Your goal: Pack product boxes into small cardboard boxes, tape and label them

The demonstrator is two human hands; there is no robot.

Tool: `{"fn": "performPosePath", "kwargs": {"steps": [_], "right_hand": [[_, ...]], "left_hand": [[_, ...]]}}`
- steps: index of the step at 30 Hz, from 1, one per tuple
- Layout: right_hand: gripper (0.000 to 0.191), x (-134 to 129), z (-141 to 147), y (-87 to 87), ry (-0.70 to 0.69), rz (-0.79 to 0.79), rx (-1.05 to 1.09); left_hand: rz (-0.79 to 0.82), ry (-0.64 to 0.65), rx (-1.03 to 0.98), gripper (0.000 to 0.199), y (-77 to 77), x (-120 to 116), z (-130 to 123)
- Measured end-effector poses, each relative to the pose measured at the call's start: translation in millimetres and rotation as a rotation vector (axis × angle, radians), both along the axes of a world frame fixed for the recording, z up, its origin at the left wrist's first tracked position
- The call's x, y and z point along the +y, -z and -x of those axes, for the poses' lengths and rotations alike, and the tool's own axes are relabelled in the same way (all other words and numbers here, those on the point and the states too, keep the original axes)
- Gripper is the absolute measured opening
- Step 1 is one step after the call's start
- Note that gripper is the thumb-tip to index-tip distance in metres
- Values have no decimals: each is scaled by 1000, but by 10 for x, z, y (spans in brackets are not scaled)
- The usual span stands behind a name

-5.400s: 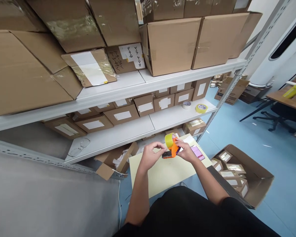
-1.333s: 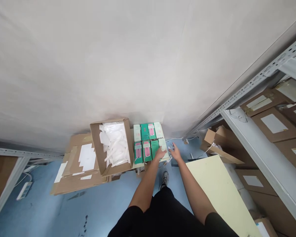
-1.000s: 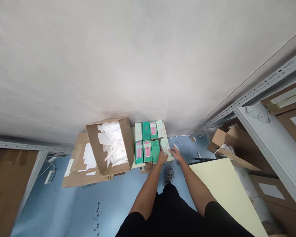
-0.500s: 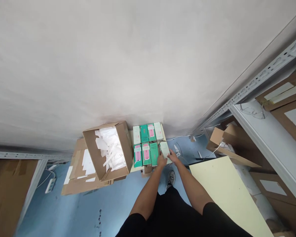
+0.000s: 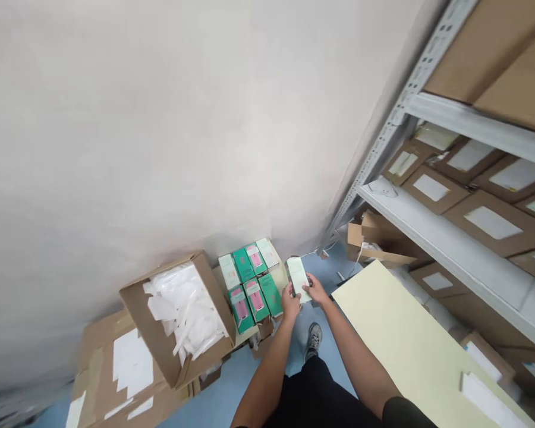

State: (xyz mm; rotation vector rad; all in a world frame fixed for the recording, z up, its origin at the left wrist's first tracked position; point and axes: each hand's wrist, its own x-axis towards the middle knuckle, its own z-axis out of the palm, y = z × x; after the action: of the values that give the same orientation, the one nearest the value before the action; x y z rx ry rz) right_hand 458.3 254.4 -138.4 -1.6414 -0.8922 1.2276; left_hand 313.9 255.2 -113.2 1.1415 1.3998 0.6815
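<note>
A pale green box (image 5: 298,277) is held between my two hands, clear of the row of boxes to its left. My left hand (image 5: 290,301) grips its lower left side, and my right hand (image 5: 315,289) has its lower right side. Beside it, on a small pale stand (image 5: 280,276), are several green and pale boxes in two rows. A green box (image 5: 270,294) is nearest to my left hand. Two boxes in the front row show pink pictures, such as the one at the left end (image 5: 241,308).
An open carton (image 5: 225,309) full of white packaging stands left of the boxes, near flattened cardboard (image 5: 93,371). At the right are a pale yellow tabletop (image 5: 392,321) and a metal shelf (image 5: 455,241) with labelled cartons. A wall rises behind.
The pale box has been lifted away from the front row, with both hands around it. The view has turned to the right, bringing more of the shelf and tabletop into sight.
</note>
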Motion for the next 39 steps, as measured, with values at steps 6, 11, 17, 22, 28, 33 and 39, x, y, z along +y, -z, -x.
{"fn": "performPosePath", "kwargs": {"steps": [6,11,17,22,28,33,39], "right_hand": [[67,-302,-240,-418,138,-74,-10],[65,-682,-731,-593,333,-143,-27],[61,-1635,-1730,-619,590,-120,-94],[60,-2660,-2476,-419,821,-37,-135],[58,-3386,-2976,-21,946,82,-99],[47,-3437,-3148,314,946,221,-79],[29,-3177,-3080,663,940,333,-56]], "left_hand": [[-116,123,-22,66,-248,-38,-204],[-174,251,-129,65,-360,-103,-764],[-152,495,-219,63,-257,-669,-2005],[-90,735,-156,63,-97,-1426,-3027],[-48,908,-17,63,164,-2051,-3692],[-12,922,110,67,438,-2167,-3872],[-14,1025,272,77,744,-1963,-3844]]}}
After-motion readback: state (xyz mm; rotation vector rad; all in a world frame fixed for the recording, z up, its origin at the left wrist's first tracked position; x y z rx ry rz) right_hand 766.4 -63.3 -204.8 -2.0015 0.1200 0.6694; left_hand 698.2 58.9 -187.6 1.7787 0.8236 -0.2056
